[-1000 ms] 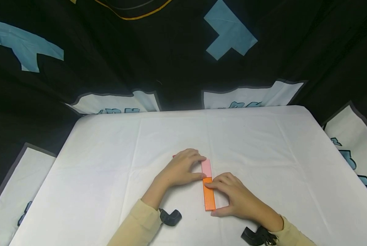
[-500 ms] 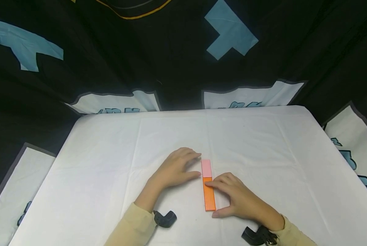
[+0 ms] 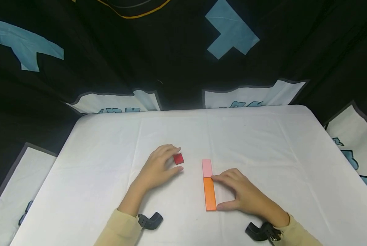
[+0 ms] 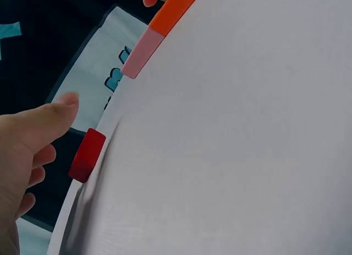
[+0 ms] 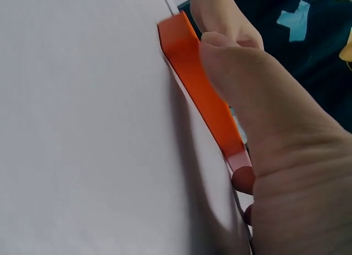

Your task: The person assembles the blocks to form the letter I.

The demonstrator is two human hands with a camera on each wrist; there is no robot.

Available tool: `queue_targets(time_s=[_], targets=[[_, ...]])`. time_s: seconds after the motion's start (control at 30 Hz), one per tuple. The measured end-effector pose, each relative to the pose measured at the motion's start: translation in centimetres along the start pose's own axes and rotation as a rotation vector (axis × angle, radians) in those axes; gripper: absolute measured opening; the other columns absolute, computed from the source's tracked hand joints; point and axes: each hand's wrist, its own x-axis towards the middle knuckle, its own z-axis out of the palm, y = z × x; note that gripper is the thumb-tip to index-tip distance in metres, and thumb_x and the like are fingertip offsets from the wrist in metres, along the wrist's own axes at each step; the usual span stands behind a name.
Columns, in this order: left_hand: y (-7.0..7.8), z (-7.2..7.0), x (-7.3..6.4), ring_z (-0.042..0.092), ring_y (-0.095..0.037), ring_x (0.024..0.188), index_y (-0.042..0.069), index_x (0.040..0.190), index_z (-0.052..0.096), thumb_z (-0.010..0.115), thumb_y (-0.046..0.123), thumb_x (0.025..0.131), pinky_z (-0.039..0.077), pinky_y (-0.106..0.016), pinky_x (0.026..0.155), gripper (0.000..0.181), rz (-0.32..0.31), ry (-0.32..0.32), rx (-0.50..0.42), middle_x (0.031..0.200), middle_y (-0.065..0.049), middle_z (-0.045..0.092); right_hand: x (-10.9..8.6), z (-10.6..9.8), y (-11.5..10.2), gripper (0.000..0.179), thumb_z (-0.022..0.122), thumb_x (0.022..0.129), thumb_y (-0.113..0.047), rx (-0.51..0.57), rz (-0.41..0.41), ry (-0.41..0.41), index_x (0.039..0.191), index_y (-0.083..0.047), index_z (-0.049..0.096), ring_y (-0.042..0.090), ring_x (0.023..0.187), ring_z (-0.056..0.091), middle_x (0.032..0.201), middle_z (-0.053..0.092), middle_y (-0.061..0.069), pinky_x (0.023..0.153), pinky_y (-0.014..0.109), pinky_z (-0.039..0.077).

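A small red block (image 3: 178, 159) lies on the white table between the thumb and fingers of my left hand (image 3: 157, 167). In the left wrist view a gap shows between the thumb and that red block (image 4: 87, 155). An orange rectangular block (image 3: 209, 194) stands end to end with a shorter pink block (image 3: 206, 168), forming one straight strip. My right hand (image 3: 243, 191) is at the strip's right side, index fingertip by the seam and thumb by the near corner. The right wrist view has the thumb overlapping the orange block (image 5: 201, 84).
White cloth with faint creases covers the table (image 3: 251, 136). Behind it hangs a dark curtain (image 3: 171, 54) with light blue shapes. Black wrist mounts (image 3: 151, 221) sit at both sleeve cuffs, close over the cloth.
My left hand has moved left, away from the pink block, and the red block now shows beside it. My right index finger has slid off the orange block's top to its right edge.
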Motion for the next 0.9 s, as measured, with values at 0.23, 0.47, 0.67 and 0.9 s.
queue_targets(time_s=[0.23, 0.47, 0.67, 0.9], targets=[[-0.9, 0.4, -0.1, 0.05, -0.025, 0.134, 0.016, 0.137, 0.059, 0.076, 0.04, 0.085, 0.037, -0.05, 0.115, 0.06, -0.038, 0.024, 0.007, 0.135, -0.005, 0.06, 0.3, -0.5, 0.6, 0.078, 0.08, 0.072, -0.061, -0.023, 0.032, 0.018, 0.139, -0.028, 0.056, 0.009, 0.12, 0.046, 0.127, 0.057, -0.012, 0.101, 0.041, 0.045], [-1.4, 0.7, -0.1, 0.052, -0.025, 0.131, 0.015, 0.133, 0.061, 0.076, 0.038, 0.086, 0.04, -0.049, 0.114, 0.055, -0.065, 0.058, 0.0, 0.131, -0.005, 0.063, 0.6, -0.6, 0.8, 0.082, 0.077, 0.073, -0.064, -0.033, 0.048, 0.013, 0.141, -0.027, 0.054, 0.011, 0.123, 0.045, 0.13, 0.056, -0.01, 0.104, 0.041, 0.042], [-1.5, 1.0, 0.0, 0.053, -0.024, 0.13, 0.015, 0.133, 0.062, 0.076, 0.039, 0.086, 0.04, -0.047, 0.114, 0.054, -0.08, 0.062, -0.008, 0.131, -0.004, 0.063, 1.0, -0.5, 0.7, 0.082, 0.074, 0.074, -0.067, -0.032, 0.063, 0.001, 0.143, -0.029, 0.051, 0.013, 0.125, 0.045, 0.133, 0.055, -0.009, 0.106, 0.046, 0.039], [-1.5, 1.1, 0.0, 0.052, -0.024, 0.132, 0.016, 0.134, 0.061, 0.075, 0.04, 0.087, 0.039, -0.046, 0.115, 0.055, -0.117, 0.043, -0.004, 0.132, -0.004, 0.062, 1.6, -0.3, 0.4, 0.082, 0.073, 0.075, -0.068, -0.013, 0.059, -0.013, 0.145, -0.032, 0.049, 0.015, 0.127, 0.044, 0.134, 0.055, -0.008, 0.107, 0.048, 0.037]])
